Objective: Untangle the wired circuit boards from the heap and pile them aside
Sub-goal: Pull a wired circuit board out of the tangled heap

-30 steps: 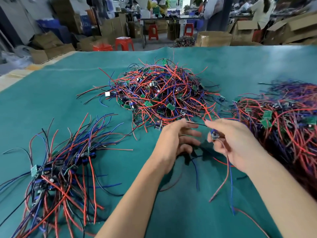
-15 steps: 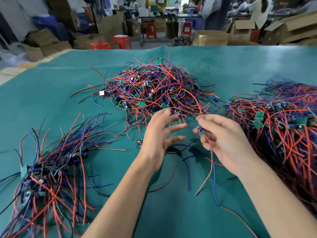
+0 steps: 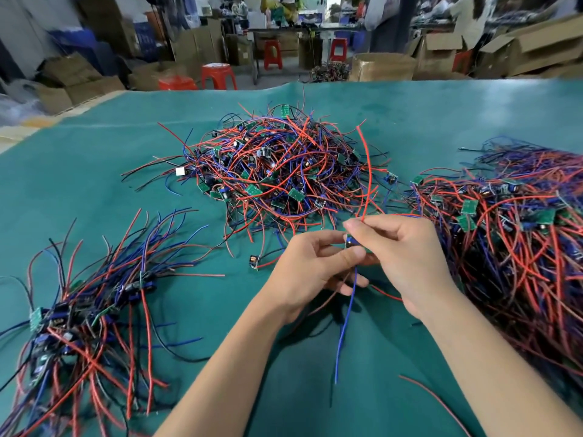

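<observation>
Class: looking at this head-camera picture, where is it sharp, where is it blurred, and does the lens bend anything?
Head view: the left hand, right hand and central heap of wired circuit boards are fairly sharp; the workshop background with red stools is blurred; the green table's far edge bows, showing wide-angle distortion; lighting is soft, shadows faint.

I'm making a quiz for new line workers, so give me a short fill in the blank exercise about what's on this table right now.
1. Both hands, the left hand and the right hand, hold one small circuit board between them, above the ____ table cover.
2. A single ____ wire hangs straight down from the held board.
3. The red wire rising from the right hand's fingertips arcs over the ____ heap.

Missing words: green; blue; middle
</observation>
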